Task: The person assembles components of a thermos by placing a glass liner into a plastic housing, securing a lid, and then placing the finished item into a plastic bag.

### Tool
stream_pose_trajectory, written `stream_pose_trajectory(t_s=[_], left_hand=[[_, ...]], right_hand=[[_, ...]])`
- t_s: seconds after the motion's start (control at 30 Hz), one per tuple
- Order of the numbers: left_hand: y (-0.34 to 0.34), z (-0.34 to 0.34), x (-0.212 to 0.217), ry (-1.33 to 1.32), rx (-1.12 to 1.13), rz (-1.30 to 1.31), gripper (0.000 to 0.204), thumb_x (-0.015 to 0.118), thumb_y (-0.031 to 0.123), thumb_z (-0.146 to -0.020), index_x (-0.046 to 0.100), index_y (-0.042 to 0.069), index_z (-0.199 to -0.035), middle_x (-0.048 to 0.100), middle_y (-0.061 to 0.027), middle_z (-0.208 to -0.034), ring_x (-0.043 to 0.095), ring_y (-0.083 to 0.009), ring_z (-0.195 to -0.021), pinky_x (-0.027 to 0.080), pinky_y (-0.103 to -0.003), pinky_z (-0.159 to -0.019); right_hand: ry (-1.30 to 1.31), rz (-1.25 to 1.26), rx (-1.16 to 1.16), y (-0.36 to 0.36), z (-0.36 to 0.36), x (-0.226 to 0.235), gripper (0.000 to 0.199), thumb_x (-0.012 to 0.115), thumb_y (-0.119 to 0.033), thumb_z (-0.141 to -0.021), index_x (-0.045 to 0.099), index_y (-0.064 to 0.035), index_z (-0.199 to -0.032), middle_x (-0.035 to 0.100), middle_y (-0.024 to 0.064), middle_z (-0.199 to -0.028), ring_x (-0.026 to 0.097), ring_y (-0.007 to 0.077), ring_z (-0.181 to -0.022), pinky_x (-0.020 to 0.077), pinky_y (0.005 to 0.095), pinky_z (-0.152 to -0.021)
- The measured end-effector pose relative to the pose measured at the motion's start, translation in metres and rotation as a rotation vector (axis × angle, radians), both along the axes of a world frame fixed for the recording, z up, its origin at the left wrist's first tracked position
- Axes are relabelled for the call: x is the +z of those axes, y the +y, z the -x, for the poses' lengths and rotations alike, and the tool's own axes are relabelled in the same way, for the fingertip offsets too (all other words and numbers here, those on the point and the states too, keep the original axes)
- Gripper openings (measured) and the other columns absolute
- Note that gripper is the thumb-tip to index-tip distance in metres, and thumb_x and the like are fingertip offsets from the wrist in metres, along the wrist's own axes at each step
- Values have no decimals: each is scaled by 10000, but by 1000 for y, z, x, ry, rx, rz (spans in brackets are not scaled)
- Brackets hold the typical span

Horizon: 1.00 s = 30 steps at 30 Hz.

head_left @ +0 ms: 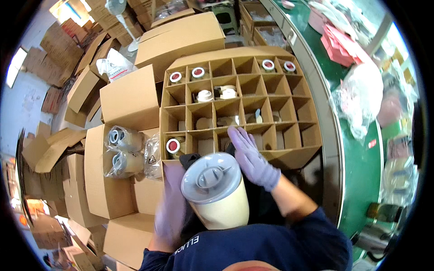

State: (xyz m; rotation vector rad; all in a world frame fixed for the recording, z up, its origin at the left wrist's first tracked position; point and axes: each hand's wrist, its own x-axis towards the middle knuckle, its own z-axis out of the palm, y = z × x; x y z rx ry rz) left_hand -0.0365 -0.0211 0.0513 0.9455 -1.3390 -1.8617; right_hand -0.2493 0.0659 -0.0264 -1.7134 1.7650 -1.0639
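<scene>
A cream canister with a translucent grey lid stands tilted close against my body, between my two arms. My right hand, in a purple glove, lies with its fingers stretched out near the front edge of a divided cardboard box, just beside the lid. On the other side, my left hand, gloved alike, is smeared by motion and its fingers do not show clearly. The box has several compartments; some hold containers with red-centred white caps, others white pump-like tops.
At the left, an open carton holds plastic-wrapped grey-blue parts. A green table runs along the right, bearing plastic bags and pink pieces. Cartons and a white standing fan fill the far left.
</scene>
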Motion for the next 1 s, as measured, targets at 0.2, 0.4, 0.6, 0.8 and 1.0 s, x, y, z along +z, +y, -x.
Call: stream_pose_trajectory(t_s=[0.2, 0.4, 0.6, 0.8, 1.0], left_hand=[[-28, -5, -70, 205, -426, -11, 971, 727, 455, -837, 304, -60, -1544, 387, -186, -1566, 398, -283, -1445, 276, -403, -1208], [-69, 31, -66, 327, 35, -94, 484, 678, 156, -900, 560, -44, -1326, 667, -134, -1234, 651, -218, -1114, 521, -361, -987], [-74, 29, -72, 167, 14, 132, 518, 733, 185, -863, 585, -43, -1304, 674, -108, -1196, 639, -178, -1072, 507, -333, -962], [-76, 33, -87, 151, 3, 224, 569, 756, 305, -880, 583, -33, -1304, 677, -92, -1190, 636, -161, -1039, 513, -321, -924], [-79, 39, -87, 83, 35, 268, 612, 772, 360, -887, 572, -36, -1308, 678, -97, -1181, 636, -161, -1042, 512, -320, -929]], right_hand=[[-514, 75, 195, -79, 11, 8, 540, 568, -353, -1010, 505, 36, -1379, 572, 263, -1329, 577, 361, -1232, 469, 415, -1044], [28, 598, -348, -120, 11, 19, 408, 605, -138, -912, 594, -103, -1319, 633, 231, -1065, 621, 428, -994, 508, 471, -872], [111, -3, -157, -93, 24, -7, 439, 572, 5, -817, 656, -86, -1238, 638, 210, -1001, 639, 400, -977, 531, 477, -855], [199, -212, -15, -97, 25, 0, 529, 592, -50, -832, 540, -41, -1359, 613, 293, -1199, 634, 430, -1072, 524, 473, -940], [242, -409, 32, -106, 23, 24, 505, 621, -43, -812, 535, -45, -1310, 553, 292, -1306, 610, 448, -1094, 527, 496, -915]])
